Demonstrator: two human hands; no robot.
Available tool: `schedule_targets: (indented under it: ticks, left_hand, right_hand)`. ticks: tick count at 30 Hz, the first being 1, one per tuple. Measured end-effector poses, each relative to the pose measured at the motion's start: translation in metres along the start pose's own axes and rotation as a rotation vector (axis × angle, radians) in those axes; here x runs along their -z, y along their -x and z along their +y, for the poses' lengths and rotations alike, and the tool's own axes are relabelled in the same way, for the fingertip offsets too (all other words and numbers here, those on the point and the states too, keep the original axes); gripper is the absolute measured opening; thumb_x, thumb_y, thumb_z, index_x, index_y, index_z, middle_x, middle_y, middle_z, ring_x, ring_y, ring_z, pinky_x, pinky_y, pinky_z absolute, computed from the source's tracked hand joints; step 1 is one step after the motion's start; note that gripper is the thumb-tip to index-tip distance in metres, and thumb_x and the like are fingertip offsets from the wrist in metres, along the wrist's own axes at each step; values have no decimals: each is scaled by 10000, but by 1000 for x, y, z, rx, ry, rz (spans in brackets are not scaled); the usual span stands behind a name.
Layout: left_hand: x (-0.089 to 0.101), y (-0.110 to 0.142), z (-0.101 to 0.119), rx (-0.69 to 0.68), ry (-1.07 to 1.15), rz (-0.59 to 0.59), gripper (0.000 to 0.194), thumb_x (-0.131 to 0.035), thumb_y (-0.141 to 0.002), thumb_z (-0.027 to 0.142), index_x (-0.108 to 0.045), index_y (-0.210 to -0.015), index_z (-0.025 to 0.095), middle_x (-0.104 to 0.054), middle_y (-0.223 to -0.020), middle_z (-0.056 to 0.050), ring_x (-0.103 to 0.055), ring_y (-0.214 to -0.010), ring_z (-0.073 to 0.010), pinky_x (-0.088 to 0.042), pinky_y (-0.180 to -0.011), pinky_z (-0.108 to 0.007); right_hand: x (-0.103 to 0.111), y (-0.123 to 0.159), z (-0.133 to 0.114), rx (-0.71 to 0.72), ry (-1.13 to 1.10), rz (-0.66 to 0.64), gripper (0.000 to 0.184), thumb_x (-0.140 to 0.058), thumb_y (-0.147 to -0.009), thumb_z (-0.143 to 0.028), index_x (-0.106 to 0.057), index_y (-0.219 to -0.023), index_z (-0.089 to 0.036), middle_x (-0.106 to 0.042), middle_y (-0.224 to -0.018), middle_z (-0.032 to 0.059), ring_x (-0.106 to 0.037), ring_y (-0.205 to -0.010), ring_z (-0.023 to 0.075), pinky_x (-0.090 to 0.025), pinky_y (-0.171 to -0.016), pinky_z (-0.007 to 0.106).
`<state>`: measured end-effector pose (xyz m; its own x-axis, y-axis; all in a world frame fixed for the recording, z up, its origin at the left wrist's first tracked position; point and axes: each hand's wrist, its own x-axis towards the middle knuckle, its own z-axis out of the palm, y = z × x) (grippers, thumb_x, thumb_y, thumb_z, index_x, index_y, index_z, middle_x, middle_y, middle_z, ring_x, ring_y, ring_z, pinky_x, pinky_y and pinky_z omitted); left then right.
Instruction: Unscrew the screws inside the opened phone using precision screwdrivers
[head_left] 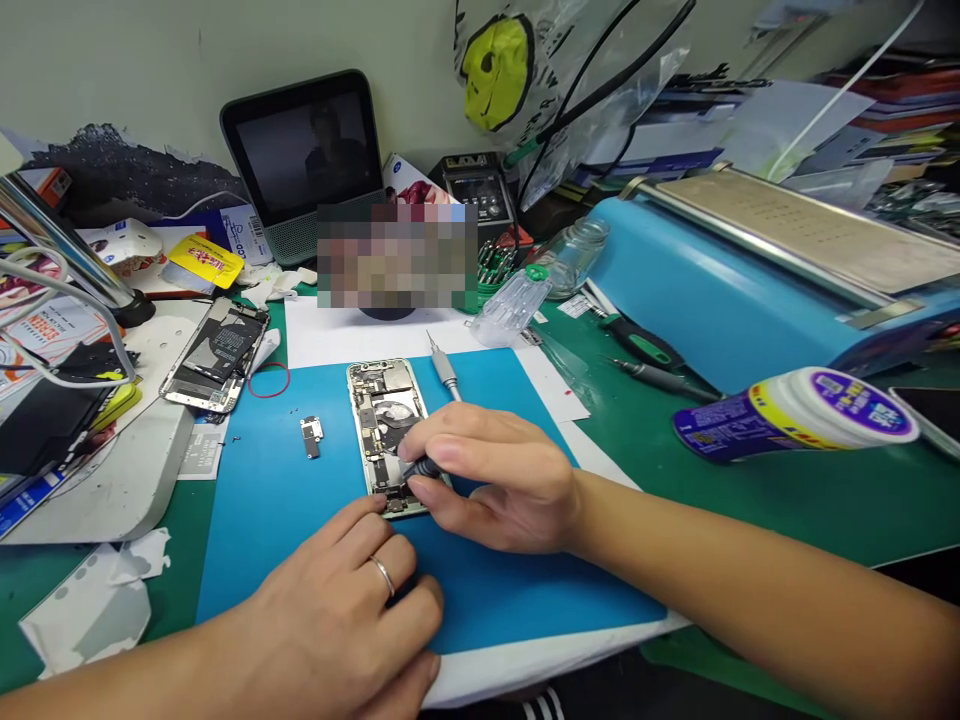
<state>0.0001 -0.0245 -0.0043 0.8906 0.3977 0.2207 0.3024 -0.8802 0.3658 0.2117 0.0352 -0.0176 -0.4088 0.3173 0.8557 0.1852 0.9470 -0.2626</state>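
An opened smartphone [377,420] lies on the blue mat, its inner boards and parts showing. My left hand [352,590] rests at its lower end, fingers curled, with a fingertip pressed on the bottom left corner. Over the phone's lower right side, my right hand [502,475] pinches a small black tool [422,468], its tip down at the phone; most of the tool is hidden by the fingers. A grey screwdriver [444,368] lies just beyond the phone. Left of the phone sits a small metal-and-black part [311,437] with tiny screws nearby.
At left are another opened phone [217,355], a red rubber band [268,380] and a lamp post [82,245]. Behind stand a smart display [307,150] and a clear bottle [514,305]. To the right are a purple tub [795,415] and a blue machine [675,290].
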Motion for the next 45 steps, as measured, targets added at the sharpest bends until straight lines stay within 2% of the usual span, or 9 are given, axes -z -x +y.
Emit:
schedule_targets:
  ticks: [7, 12, 20, 26, 31, 35, 39, 42, 45]
  left_hand:
    - [0, -1, 1, 2, -16, 4, 125, -539, -980, 248, -621, -957, 157, -563, -834, -48, -530, -778, -228, -496, -992, -479]
    - [2, -2, 2, 19, -36, 6, 49, -601, -924, 228, -592, -932, 180, -582, -836, -51, -534, -770, -230, -533, -920, -439]
    - [2, -3, 3, 17, -37, 21, 65, -627, -900, 219, -590, -945, 190, -593, -822, -37, -557, -768, -221, -503, -1034, -466]
    - [2, -2, 2, 14, -40, 24, 55, -625, -902, 229, -600, -906, 181, -593, -818, -50, -543, -760, -224, -531, -968, -445]
    - [2, -2, 2, 15, -48, 30, 36, -594, -917, 217, -598, -928, 183, -590, -819, -46, -535, -769, -226, -518, -1006, -466]
    - [2, -1, 2, 16, -30, 30, 39, -614, -907, 218, -595, -914, 184, -596, -823, -48, -531, -755, -221, -517, -1009, -456]
    - [1, -2, 1, 11, -39, 31, 53, -624, -909, 222, -611, -928, 174, -587, -813, -41, -533, -756, -220, -507, -1021, -465]
    - [0, -3, 1, 12, -32, 20, 63, -642, -900, 221, -622, -921, 165, -592, -817, -45, -533, -758, -221, -515, -999, -461]
    - [-1, -3, 1, 14, -29, 21, 56, -635, -904, 219, -622, -909, 164, -599, -826, -50, -537, -767, -221, -518, -993, -455]
  right_hand:
    - [-1, 2, 1, 11, -39, 1, 430, -562, -918, -53, -465, -1324, -157, -714, -956, 103, -706, -870, 156, -647, -723, 286]
    - [0, 1, 3, 31, -7, -23, 396, -630, -960, -168, -453, -1314, -171, -725, -961, 96, -729, -854, 156, -651, -732, 280]
    - [-1, 2, 4, 60, 39, -8, 453, -562, -898, -70, -462, -1333, -146, -740, -982, 124, -739, -895, 181, -650, -691, 296]
    - [1, -1, 3, 74, 60, -4, 371, -633, -917, -133, -473, -1253, -148, -743, -945, 124, -742, -825, 176, -650, -694, 280]
    - [2, -3, 0, 111, 91, 17, 289, -540, -920, -116, -492, -1202, -152, -742, -892, 102, -727, -765, 160, -647, -653, 270]
    - [1, -2, 1, 95, 89, 25, 353, -627, -913, -127, -476, -1232, -142, -743, -895, 110, -736, -792, 173, -651, -653, 281]
    - [-1, -1, 2, 88, 83, 43, 342, -546, -897, -74, -480, -1227, -130, -733, -912, 118, -725, -822, 177, -655, -673, 298]
    - [-1, -1, 2, 74, 78, 39, 334, -590, -916, -126, -477, -1229, -143, -730, -933, 111, -729, -858, 178, -663, -721, 307]
    - [-1, -2, 1, 74, 106, 23, 354, -606, -910, -102, -471, -1234, -144, -734, -932, 111, -730, -848, 176, -662, -723, 301]
